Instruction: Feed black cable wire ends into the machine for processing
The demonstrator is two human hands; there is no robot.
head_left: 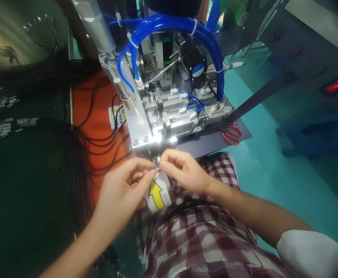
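Observation:
My left hand [128,179] and my right hand [183,168] meet at the front of a metal machine [171,116]. Between their fingertips are a few thin wire ends [158,168], pinched from both sides. The far ends of these wires are hidden by my fingers. Just below my hands is a white label [164,195] with a yellow arrow [156,194]. A bright light shines on the machine's front edge, right above my fingertips.
Black cables [108,139] run over an orange surface [98,154] at the left, beside a large bundle of cables [61,135] with metal connectors. Red-handled cutters [232,136] lie on the dark plate at the right. Blue air hoses [169,21] arch over the machine.

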